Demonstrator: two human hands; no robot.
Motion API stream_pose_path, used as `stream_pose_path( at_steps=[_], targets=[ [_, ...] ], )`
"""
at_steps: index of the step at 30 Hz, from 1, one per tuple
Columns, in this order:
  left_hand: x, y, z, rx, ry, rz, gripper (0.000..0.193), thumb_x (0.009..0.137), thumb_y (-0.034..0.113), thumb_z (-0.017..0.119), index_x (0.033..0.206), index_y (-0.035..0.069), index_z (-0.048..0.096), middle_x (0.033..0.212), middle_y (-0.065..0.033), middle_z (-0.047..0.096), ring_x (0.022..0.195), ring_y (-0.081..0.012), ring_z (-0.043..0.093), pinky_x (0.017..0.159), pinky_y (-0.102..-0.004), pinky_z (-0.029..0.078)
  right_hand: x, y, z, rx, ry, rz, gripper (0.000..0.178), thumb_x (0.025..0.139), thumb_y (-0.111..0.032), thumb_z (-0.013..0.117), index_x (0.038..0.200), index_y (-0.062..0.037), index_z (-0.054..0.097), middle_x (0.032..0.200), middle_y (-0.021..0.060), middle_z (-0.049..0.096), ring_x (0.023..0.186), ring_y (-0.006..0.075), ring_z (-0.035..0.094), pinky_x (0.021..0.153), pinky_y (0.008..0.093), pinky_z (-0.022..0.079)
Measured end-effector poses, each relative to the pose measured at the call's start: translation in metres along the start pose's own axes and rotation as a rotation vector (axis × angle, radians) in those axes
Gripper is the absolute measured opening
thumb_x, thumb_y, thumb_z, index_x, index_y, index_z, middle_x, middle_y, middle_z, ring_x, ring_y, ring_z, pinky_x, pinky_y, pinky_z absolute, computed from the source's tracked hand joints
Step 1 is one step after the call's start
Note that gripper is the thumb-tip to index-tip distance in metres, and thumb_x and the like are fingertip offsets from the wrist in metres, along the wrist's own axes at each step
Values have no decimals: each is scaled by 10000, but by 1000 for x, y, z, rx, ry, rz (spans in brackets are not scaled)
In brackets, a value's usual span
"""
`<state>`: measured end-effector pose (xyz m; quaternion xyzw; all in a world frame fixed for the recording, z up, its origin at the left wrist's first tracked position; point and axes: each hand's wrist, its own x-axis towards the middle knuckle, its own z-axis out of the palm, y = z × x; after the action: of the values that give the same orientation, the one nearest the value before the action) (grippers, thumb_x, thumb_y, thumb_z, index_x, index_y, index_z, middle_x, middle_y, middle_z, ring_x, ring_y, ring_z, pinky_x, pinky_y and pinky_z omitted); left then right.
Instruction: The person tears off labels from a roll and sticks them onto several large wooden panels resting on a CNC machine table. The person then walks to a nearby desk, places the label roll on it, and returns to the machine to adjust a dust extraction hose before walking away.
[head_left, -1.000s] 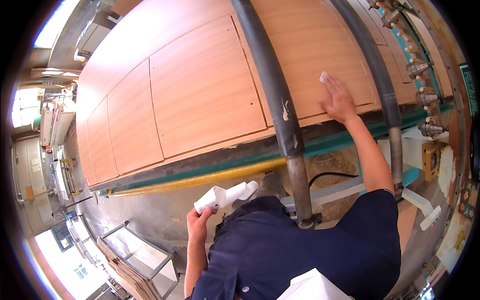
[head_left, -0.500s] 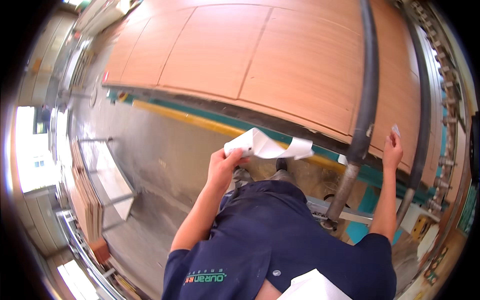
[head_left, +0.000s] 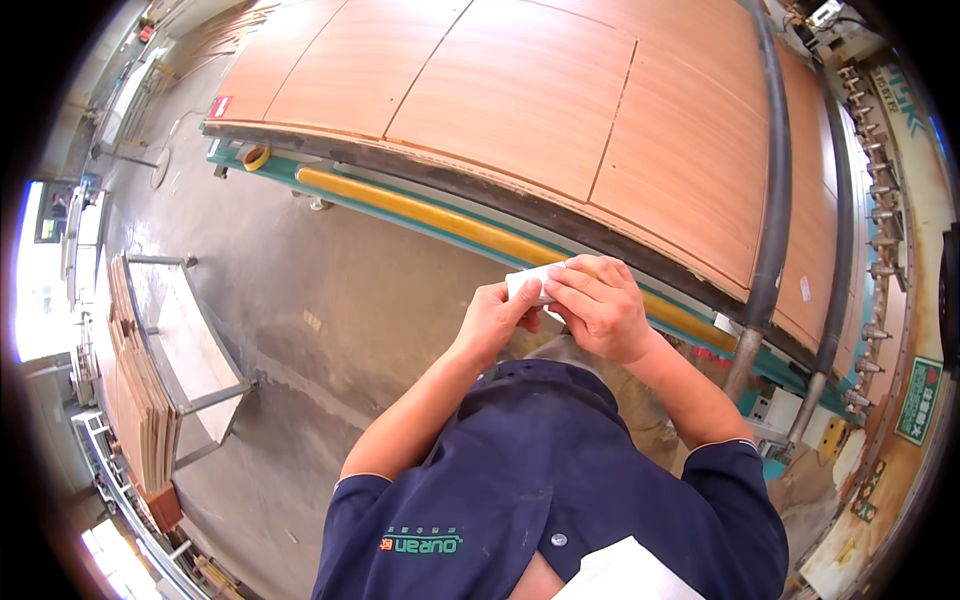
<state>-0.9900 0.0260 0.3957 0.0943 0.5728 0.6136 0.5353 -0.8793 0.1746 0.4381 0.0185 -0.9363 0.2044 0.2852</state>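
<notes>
In front of my waist, my left hand (head_left: 492, 318) grips a roll of white labels (head_left: 530, 284) with the thumb pressed on its side. My right hand (head_left: 606, 308) is closed over the other side of the roll, its fingers pinching the label strip; the finger tips are partly hidden. Beyond my hands, large wood-grain panels (head_left: 500, 95) marked with dark cut lines lie on the machine bed. One small white label (head_left: 805, 288) sits on the panel at the right, between two dark bars.
Two dark padded bars (head_left: 772, 190) cross the panels at the right. A yellow rail (head_left: 420, 215) runs along the bed's near edge, with a tape roll (head_left: 257, 158) at its left end. On the left, stacked boards (head_left: 145, 410) lean on a metal rack (head_left: 215, 395).
My right hand has come back from the panel at the right to the roll, leaving a label on that panel. The strip that hung loose from the roll is now gathered between my hands.
</notes>
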Motion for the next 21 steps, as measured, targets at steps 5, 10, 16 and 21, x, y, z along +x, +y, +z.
stream_pose_path(
  at_steps=[5,10,16,21],
  targets=[
    [-3,7,-18,53,-98,-3,259,842,188,647,993,-19,610,849,-49,632,688,-117,584,650,-263,493,9,0,11,147,11,135,156,668,-110,720,811,-75,670,886,34,674,846,208,601,763,334,442],
    [10,17,-23,118,-105,-43,224,815,135,675,976,-12,622,789,-14,625,658,-72,556,603,-218,456,9,21,22,384,-29,328,155,659,-60,735,790,-77,656,874,51,679,829,227,614,773,336,454],
    [33,33,-22,165,2,-87,198,882,193,608,880,-5,603,720,-35,604,599,-107,572,573,-248,477,27,49,28,340,-33,196,170,664,-131,738,799,-83,646,825,43,666,820,215,616,767,339,462],
    [52,54,-10,158,33,-91,247,908,240,576,852,1,592,699,-45,592,577,-129,575,561,-262,485,33,82,35,340,76,160,136,682,-108,710,800,-74,653,759,44,646,740,214,620,695,333,481]
  ],
)
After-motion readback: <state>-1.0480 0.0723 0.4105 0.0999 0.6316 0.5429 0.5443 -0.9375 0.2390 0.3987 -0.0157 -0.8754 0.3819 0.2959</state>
